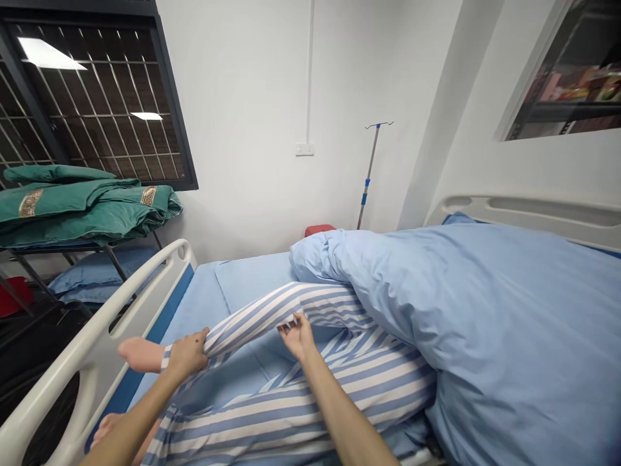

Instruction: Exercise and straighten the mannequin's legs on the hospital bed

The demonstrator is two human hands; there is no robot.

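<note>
A figure in blue-and-white striped trousers lies on the bed, its upper body hidden by a quilt. The far trouser leg (272, 301) is bent and raised at the knee; the near trouser leg (272, 414) rests on the sheet. My left hand (188, 355) is wrapped round the far leg just above the ankle, close to a smooth bare foot (140, 355). At the underside of the far knee, my right hand (297, 336) has its fingers curled and pinching the striped cloth. Another foot (105, 427) shows partly behind my left forearm.
A thick light blue quilt (485, 310) covers the bed's right side. The bed's footboard (121, 298) stands at left, the headboard (543, 210) at right. Behind are an IV pole (369, 171) and a red object (320, 230). Folded green bedding (87, 207) lies on a rack.
</note>
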